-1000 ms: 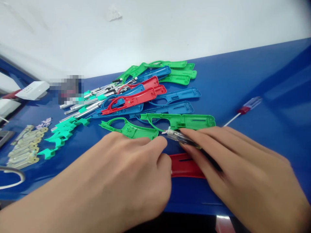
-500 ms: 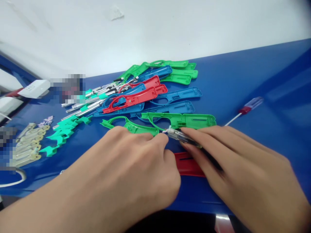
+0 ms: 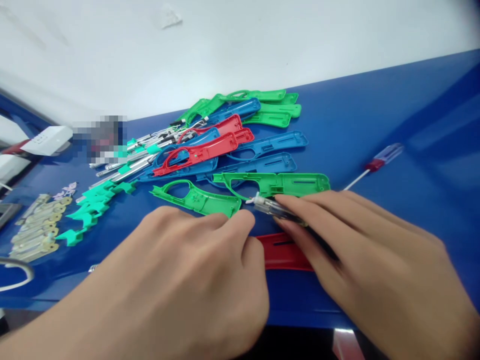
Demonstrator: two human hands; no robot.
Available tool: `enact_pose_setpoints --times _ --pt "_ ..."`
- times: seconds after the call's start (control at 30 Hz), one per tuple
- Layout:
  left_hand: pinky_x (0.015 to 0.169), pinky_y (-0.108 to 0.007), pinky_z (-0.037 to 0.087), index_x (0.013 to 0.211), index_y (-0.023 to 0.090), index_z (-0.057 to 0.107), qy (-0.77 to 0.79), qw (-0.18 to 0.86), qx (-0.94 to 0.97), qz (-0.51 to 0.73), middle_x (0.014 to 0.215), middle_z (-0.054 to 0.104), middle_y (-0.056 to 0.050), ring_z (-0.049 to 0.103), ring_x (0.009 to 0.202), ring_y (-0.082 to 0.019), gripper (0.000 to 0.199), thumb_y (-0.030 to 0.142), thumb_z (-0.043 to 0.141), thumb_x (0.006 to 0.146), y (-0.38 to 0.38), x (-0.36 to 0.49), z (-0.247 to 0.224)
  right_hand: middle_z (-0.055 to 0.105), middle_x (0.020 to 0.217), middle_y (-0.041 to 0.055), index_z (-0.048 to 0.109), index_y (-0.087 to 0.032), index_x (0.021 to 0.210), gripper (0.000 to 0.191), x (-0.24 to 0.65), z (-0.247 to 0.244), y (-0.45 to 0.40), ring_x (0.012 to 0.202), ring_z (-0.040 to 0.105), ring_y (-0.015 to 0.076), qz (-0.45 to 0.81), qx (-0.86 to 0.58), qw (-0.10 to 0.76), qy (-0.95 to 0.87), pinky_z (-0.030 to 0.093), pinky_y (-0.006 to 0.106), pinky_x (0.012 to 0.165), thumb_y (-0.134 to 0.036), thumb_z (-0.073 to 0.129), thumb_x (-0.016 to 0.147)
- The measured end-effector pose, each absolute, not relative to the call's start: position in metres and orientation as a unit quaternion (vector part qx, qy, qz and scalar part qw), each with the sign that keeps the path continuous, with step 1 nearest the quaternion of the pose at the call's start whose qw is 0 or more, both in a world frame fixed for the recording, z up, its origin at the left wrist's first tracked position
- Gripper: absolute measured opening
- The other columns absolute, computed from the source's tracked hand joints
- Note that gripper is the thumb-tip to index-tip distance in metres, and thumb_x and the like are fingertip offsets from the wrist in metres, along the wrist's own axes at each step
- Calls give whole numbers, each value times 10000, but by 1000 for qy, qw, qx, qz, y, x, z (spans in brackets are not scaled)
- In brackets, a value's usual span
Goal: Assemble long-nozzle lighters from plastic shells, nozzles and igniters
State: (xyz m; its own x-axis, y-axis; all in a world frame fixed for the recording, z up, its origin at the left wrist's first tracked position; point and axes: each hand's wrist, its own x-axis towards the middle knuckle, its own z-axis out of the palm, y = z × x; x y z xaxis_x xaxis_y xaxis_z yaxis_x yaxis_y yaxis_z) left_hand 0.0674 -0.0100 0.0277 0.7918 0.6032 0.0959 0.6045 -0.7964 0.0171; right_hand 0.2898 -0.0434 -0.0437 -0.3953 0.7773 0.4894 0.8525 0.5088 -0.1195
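**Close handwork, seemingly midway**

Pinching a clear-and-black part (image 3: pixel 270 207) with the right hand (image 3: pixel 360 250); curling the left hand (image 3: pixel 202 280) alongside, contents hidden, cannot tell. Between both, a red shell half (image 3: pixel 285 254). Beyond: green shells (image 3: pixel 305 184), silver rods (image 3: pixel 131 173), teal clips (image 3: pixel 98 199), seemingly unjoined; no finished piece visible.

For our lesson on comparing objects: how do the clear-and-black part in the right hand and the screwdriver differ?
The clear-and-black part is held in the right hand; the screwdriver lies on the blue table. The part has a whitish tip; the screwdriver has a red collar. The part's clear end points left, the screwdriver's clear handle right. Both have see-through sections.
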Motion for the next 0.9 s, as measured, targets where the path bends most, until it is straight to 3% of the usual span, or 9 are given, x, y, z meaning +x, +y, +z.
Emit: enact_pose_setpoints --times 0.43,0.67,0.77,0.9 --pt "507 -369 103 705 216 488 -265 28 -964 -13 652 448 9 259 484 -158 298 16 424 916 -3 67 29 731 1238 132 597 -101 1402 424 292 -43 -44 1055 697 314 -78 -489 236 -836 599 462 820 -42 556 985" --pt "511 -336 231 816 218 601 -243 27 -969 -28 762 624 -18 469 561 -170 284 26 435 946 1 57 33 797 1148 149 680 -38 1350 480 290 -39 -43 964 745 361 -80 -470 253 -842 680 521 730 -53 466 920" --pt "516 -320 286 922 225 649 -248 22 -968 -41 904 733 -32 543 580 -154 251 91 453 1005 5 51 36 804 1135 154 693 -36 1346 492 290 -37 -42 943 756 367 -72 -471 253 -842 693 531 707 -36 476 905" --pt "519 -319 304 1028 229 688 -253 -3 -967 -14 1065 766 -52 620 657 -171 315 64 421 1003 8 49 35 801 1149 168 690 -26 1354 520 291 -40 -43 961 754 376 -83 -465 249 -845 692 536 722 -1 469 883"
